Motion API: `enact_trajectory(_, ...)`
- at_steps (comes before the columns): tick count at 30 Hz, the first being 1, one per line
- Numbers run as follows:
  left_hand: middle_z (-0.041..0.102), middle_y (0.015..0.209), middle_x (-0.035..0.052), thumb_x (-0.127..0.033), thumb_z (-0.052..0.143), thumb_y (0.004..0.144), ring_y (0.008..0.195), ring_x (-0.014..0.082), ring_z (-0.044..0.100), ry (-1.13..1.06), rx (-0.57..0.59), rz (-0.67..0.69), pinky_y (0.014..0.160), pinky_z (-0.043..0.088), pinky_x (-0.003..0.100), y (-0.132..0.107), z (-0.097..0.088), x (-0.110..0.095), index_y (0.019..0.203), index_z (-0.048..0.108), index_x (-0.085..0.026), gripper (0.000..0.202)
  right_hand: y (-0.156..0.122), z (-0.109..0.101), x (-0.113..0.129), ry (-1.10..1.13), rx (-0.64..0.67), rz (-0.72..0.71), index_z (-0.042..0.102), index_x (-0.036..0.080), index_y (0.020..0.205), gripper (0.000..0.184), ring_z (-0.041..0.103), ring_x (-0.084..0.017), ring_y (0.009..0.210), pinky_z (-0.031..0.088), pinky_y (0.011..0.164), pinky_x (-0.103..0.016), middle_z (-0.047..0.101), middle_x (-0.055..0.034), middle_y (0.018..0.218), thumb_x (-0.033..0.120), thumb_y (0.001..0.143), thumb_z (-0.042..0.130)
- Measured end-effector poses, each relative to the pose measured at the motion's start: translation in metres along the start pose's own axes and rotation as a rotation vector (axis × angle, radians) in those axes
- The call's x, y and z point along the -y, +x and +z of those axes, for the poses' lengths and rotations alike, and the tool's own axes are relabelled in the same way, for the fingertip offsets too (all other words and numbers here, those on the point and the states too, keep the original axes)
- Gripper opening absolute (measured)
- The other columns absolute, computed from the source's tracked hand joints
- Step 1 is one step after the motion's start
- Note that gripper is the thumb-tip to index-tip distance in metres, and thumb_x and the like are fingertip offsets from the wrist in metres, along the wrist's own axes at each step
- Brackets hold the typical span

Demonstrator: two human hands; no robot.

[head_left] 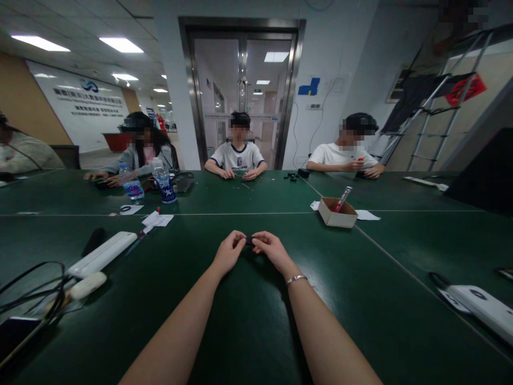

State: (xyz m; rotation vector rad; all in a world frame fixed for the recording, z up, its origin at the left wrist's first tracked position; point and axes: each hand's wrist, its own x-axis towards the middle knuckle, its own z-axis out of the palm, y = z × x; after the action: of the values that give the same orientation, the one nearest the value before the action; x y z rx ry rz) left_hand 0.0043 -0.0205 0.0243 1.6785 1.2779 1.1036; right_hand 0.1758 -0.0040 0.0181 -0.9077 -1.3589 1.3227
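Observation:
My left hand [229, 251] and my right hand [271, 249] meet over the dark green table [248, 321], fingers curled. Between their fingertips they pinch a small black part [249, 241], too small to name. A silver bracelet [295, 278] sits on my right wrist. Both forearms stretch forward from the near edge.
A small cardboard box [336, 213] with a red-tipped pen stands to the right front, paper slips beside it. Power strips lie at left [101, 254] and right [483, 307], with cables and a phone at far left. Two water bottles [164, 182] and several seated people are at the far side.

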Motion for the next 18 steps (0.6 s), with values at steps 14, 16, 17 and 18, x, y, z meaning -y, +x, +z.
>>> enact_trajectory(14, 0.06, 0.084, 0.003, -0.041, 0.041, 0.085, 0.073, 0.0148, 0.056, 0.021, 0.001, -0.041, 0.059, 0.043, 0.023, 0.0008, -0.0003, 0.0031, 0.101, 0.056, -0.02, 0.03, 0.0004, 0.0009, -0.0003, 0.026, 0.01, 0.0, 0.063, 0.015, 0.087, 0.035, 0.06, -0.013, 0.06, 0.047, 0.057, -0.025, 0.063, -0.0012, 0.068, 0.038, 0.065, 0.077)
enact_trajectory(16, 0.059, 0.08, 0.0023, -0.042, 0.038, 0.087, 0.072, 0.0147, 0.055, 0.026, 0.004, -0.049, 0.058, 0.042, 0.023, 0.0007, -0.0004, 0.003, 0.101, 0.056, -0.021, 0.031, 0.0006, 0.0006, -0.0007, 0.023, 0.011, -0.001, 0.063, 0.015, 0.088, 0.035, 0.06, -0.013, 0.06, 0.047, 0.057, -0.025, 0.063, -0.0011, 0.068, 0.037, 0.065, 0.077)
enact_trajectory(17, 0.059, 0.081, 0.0023, -0.041, 0.039, 0.087, 0.074, 0.0148, 0.056, 0.036, 0.006, -0.042, 0.058, 0.042, 0.023, 0.0004, -0.0006, 0.0026, 0.101, 0.057, -0.021, 0.03, 0.0006, 0.0006, -0.0008, 0.02, 0.011, 0.0, 0.063, 0.015, 0.088, 0.035, 0.06, -0.013, 0.06, 0.047, 0.057, -0.025, 0.063, -0.0011, 0.068, 0.037, 0.065, 0.077)
enact_trajectory(18, 0.059, 0.086, 0.0026, -0.039, 0.041, 0.086, 0.076, 0.0148, 0.056, 0.046, 0.007, -0.032, 0.059, 0.043, 0.023, 0.0001, -0.001, 0.0019, 0.101, 0.057, -0.022, 0.028, 0.0007, 0.0005, -0.0009, 0.016, 0.012, 0.001, 0.063, 0.015, 0.088, 0.035, 0.06, -0.013, 0.06, 0.047, 0.057, -0.025, 0.063, -0.0013, 0.068, 0.037, 0.065, 0.077)
